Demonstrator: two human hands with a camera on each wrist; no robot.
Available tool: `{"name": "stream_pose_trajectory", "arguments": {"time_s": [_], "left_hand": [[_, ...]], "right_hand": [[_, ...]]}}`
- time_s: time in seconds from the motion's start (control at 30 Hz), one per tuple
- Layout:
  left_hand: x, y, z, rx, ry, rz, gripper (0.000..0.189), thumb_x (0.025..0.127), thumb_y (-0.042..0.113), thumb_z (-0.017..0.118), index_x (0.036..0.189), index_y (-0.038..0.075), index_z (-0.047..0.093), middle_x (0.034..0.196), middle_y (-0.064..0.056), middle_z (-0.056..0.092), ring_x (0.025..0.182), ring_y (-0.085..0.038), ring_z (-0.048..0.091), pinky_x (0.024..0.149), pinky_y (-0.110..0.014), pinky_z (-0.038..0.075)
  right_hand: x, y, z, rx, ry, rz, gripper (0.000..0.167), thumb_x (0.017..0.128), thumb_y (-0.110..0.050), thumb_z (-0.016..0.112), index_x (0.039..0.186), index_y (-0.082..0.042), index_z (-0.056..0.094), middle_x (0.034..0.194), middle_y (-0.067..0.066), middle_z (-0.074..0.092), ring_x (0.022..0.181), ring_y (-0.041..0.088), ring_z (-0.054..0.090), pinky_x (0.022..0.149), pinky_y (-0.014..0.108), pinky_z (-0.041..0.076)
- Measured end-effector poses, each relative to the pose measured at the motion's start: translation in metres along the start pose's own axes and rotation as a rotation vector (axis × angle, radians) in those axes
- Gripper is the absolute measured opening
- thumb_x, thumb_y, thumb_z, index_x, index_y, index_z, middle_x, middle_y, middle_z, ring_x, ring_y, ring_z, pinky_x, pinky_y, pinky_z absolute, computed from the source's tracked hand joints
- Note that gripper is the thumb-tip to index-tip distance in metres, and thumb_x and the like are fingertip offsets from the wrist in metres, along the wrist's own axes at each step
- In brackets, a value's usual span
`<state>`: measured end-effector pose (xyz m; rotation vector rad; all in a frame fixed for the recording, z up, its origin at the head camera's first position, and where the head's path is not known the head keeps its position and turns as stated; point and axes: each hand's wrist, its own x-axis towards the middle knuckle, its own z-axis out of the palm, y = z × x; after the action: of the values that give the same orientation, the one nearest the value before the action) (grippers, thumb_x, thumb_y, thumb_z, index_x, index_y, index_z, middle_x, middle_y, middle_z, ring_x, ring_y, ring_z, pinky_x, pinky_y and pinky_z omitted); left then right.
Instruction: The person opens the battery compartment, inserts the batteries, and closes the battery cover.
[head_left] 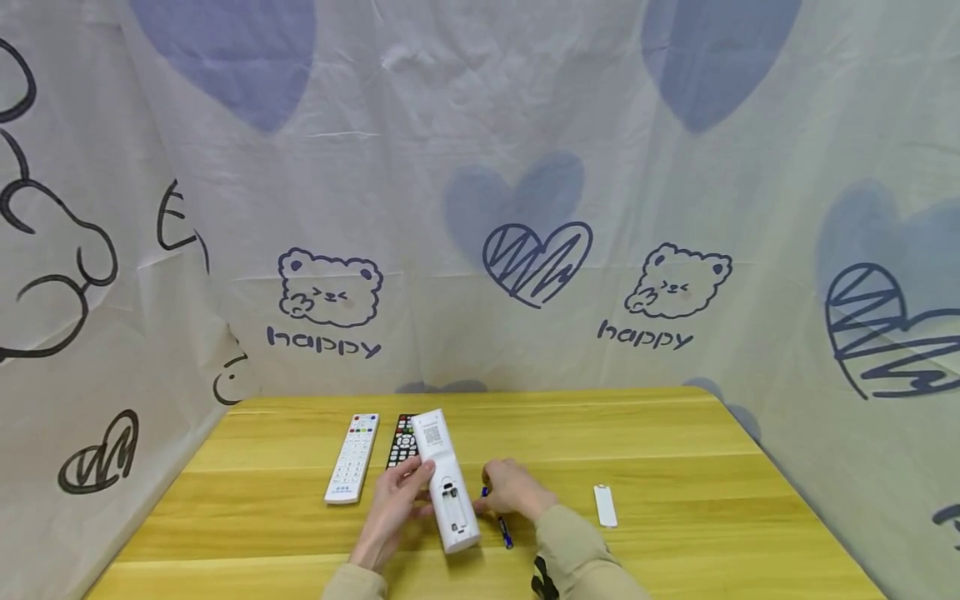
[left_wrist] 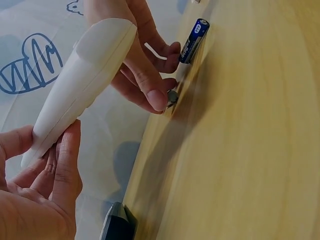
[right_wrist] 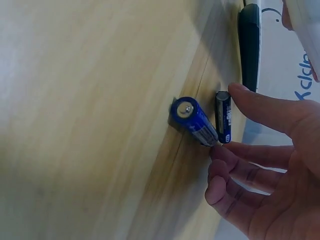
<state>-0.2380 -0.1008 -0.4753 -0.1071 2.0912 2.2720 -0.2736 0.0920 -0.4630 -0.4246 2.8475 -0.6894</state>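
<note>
My left hand [head_left: 392,507] holds a white remote control [head_left: 441,457] with its back turned up. Its battery compartment [head_left: 452,510] is uncovered, and no battery shows inside. To the right, my right hand [head_left: 513,487] is low at the table. In the right wrist view, its thumb and index finger pinch a small blue-and-black battery [right_wrist: 223,118] at the two ends. Whether that battery is off the wood cannot be told. A second blue battery [right_wrist: 195,122] lies close beside it, apart from the thumb; the head view shows this battery [head_left: 505,532] nearer the sleeve.
A white remote [head_left: 352,458] lies face up at the left of the wooden table [head_left: 675,450]. A black remote [head_left: 402,442] lies partly hidden behind the held one. A small white battery cover [head_left: 605,506] is on the right. Printed cloth [head_left: 450,350] hangs behind the table.
</note>
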Motion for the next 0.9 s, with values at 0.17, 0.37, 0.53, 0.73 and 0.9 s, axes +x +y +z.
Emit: {"name": "stream_pose_trajectory", "arguments": {"time_s": [0.17,0.37,0.53,0.73,0.9], "left_hand": [[0.0003,0.001,0.0004,-0.005,0.001,-0.005,0.047,0.101,0.023,0.06,0.138,-0.005,0.053,0.096,-0.003,0.075,0.079,-0.014,0.065,0.068,-0.026,0.058],[-0.0006,0.001,0.0006,-0.006,-0.012,-0.002,0.047,0.101,0.022,0.06,0.139,-0.006,0.052,0.095,-0.002,0.075,0.078,-0.013,0.065,0.067,-0.025,0.058],[-0.0017,0.0008,0.0006,0.0,-0.021,0.001,0.052,0.101,0.023,0.06,0.142,-0.007,0.048,0.096,-0.003,0.075,0.078,-0.013,0.065,0.067,-0.025,0.059],[-0.0013,0.0009,0.0005,-0.003,-0.021,-0.006,0.052,0.102,0.023,0.059,0.142,-0.006,0.047,0.097,-0.004,0.075,0.079,-0.013,0.065,0.068,-0.025,0.059],[-0.002,0.0012,0.0009,-0.007,-0.019,-0.005,0.051,0.101,0.022,0.06,0.142,-0.007,0.048,0.096,-0.003,0.074,0.079,-0.013,0.064,0.068,-0.025,0.059]], "right_hand": [[0.0019,0.0,0.0018,0.012,0.0,-0.002,0.036,0.082,-0.019,0.084,0.104,0.002,0.067,0.093,0.01,0.068,0.079,0.018,0.057,0.075,0.037,0.057],[0.0021,-0.0008,0.0022,0.032,0.009,-0.008,0.032,0.08,-0.015,0.085,0.1,0.001,0.067,0.089,0.008,0.065,0.078,0.018,0.056,0.071,0.034,0.056],[0.0023,-0.0008,0.0031,0.054,0.025,-0.003,0.031,0.077,-0.012,0.087,0.096,0.0,0.066,0.085,0.007,0.062,0.078,0.018,0.054,0.069,0.034,0.054],[0.0036,-0.0003,0.0046,0.08,0.041,-0.008,0.029,0.074,-0.008,0.088,0.093,0.001,0.068,0.082,0.007,0.063,0.075,0.018,0.054,0.067,0.033,0.054],[0.0046,-0.0001,0.0053,0.141,0.024,0.017,0.029,0.074,-0.003,0.086,0.096,0.002,0.067,0.081,0.008,0.06,0.07,0.019,0.056,0.061,0.029,0.052]]}}
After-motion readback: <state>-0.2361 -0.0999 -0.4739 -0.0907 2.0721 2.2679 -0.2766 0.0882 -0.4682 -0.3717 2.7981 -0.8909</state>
